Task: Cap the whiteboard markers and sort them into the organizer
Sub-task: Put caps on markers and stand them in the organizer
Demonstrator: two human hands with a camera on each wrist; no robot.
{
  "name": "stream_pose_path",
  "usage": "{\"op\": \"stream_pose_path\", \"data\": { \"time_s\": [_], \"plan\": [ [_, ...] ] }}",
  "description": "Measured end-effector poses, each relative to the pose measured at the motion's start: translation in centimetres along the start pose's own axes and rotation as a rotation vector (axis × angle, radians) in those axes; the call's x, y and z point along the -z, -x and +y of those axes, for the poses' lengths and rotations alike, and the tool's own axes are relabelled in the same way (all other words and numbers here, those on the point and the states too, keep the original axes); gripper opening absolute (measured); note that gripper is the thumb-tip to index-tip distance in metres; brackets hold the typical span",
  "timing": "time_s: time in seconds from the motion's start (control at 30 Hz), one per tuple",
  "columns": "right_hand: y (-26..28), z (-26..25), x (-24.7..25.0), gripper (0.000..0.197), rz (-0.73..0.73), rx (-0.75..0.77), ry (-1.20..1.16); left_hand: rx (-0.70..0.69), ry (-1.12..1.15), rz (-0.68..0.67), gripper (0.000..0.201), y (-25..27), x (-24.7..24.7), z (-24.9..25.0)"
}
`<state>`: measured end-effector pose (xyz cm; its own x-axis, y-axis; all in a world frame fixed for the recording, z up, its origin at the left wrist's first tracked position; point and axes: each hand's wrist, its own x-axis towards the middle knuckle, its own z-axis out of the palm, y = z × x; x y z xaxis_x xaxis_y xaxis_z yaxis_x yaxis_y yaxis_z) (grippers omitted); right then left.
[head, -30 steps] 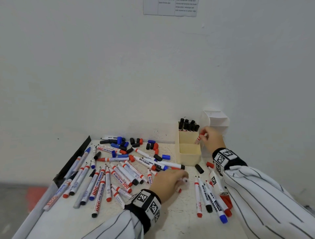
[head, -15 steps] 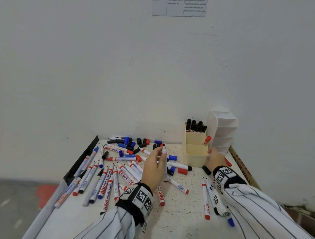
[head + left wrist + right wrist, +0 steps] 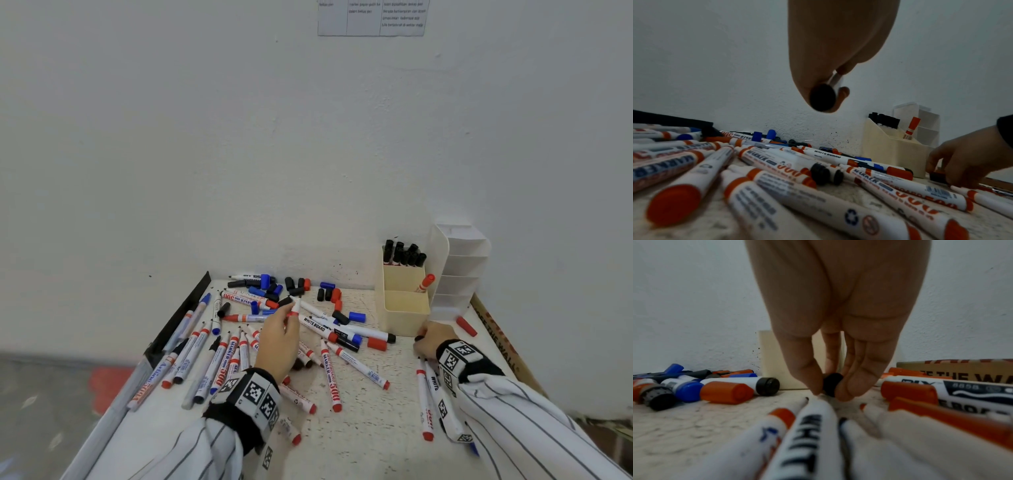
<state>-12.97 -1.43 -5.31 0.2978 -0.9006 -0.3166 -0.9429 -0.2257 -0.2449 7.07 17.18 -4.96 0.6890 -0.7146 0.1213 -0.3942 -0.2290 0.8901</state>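
My left hand [image 3: 291, 317] holds a white marker [image 3: 295, 305] upright above the pile; its black butt end [image 3: 822, 99] faces the left wrist camera. My right hand [image 3: 423, 339] is down on the table in front of the cream organizer [image 3: 406, 308], and its thumb and fingers pinch a loose black cap [image 3: 831, 383]. The organizer's back compartment holds several black-capped markers [image 3: 404, 255]. One red-capped marker [image 3: 424, 282] leans in the middle compartment. Many uncapped markers [image 3: 222, 356] lie across the table.
Loose black, blue and red caps [image 3: 298, 284] are scattered near the wall. A white tiered organizer [image 3: 459, 270] stands right of the cream one, and a cardboard box [image 3: 496, 342] beside it. A dark rail [image 3: 181, 315] edges the table's left side. More markers [image 3: 431, 394] lie under my right wrist.
My left hand picked a marker off the table and raised it upright. My right hand left the red marker in the organizer and came down onto the black cap.
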Motion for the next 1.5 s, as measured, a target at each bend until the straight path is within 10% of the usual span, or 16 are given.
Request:
{"op": "stream_pose_path", "data": {
  "time_s": [0.37, 0.9, 1.5],
  "plan": [
    [2.6, -4.6, 1.0, 0.018, -0.154, 0.266, -0.288, 0.202, -0.079, 0.014, 0.044, 0.1, 2.8, -3.4],
    [-1.6, -13.8, -2.0, 0.044, 0.100, 0.327, 0.138, 0.249, -0.011, -0.003, 0.039, 0.3, 3.6, -4.3],
    [-4.2, -19.3, -3.7, 0.042, -0.118, 0.424, 0.315, 0.292, 0.007, -0.055, 0.038, 0.2, 2.9, -4.6]
  ]
}}
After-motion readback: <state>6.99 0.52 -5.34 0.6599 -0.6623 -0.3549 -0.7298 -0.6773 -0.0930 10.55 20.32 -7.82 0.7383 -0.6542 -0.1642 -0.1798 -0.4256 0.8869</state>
